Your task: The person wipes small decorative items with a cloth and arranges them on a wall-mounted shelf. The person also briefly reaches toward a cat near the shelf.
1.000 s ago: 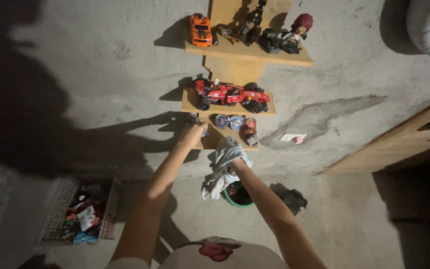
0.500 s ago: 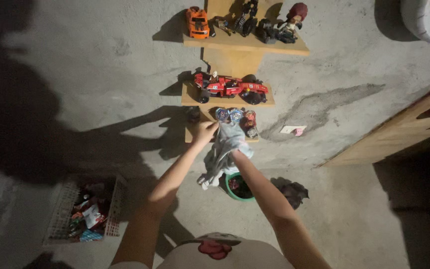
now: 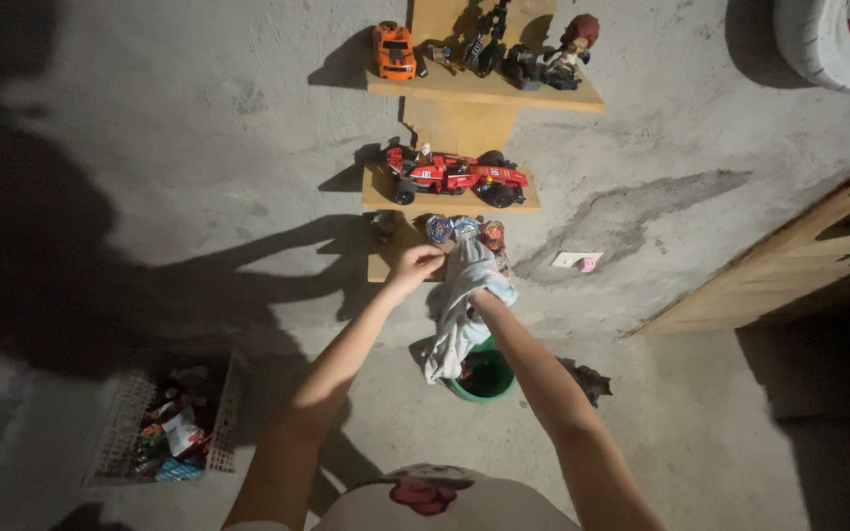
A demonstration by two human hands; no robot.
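- Head view: I look down at a grey concrete wall (image 3: 199,147) and floor, both my bare arms stretched up to a set of small wooden shelves.
- My left hand (image 3: 413,267) rests on the front edge of the bottom shelf (image 3: 391,264), fingers curled down over it; I can't tell whether anything is inside them.
- My right hand (image 3: 484,285) is wrapped in a pale cloth (image 3: 456,320), fist closed around it, pressed up at the same shelf just right of my left hand. The rest of the cloth hangs down loose below my wrist.
- Just above my hands, on the bottom shelf, sit a few small round toys (image 3: 464,231), blue and red, close together; the cloth's top touches or covers the nearest ones.
- On the middle shelf (image 3: 450,202) lies a red racing car (image 3: 455,175), lengthwise.
- On the top shelf (image 3: 484,90) stand an orange car (image 3: 394,49) at the left and dark figures (image 3: 528,54) to its right.
- Below the hanging cloth a green bucket (image 3: 486,379) stands on the floor, with a dark rag (image 3: 587,382) just beside it.
- Lower left, a white basket (image 3: 120,433) holds mixed toys and packets.
- A white tyre (image 3: 823,44) is at the upper right, and a wooden board (image 3: 789,256) leans along the right.
- A small pale tag (image 3: 577,261) is on the wall right of the shelves.
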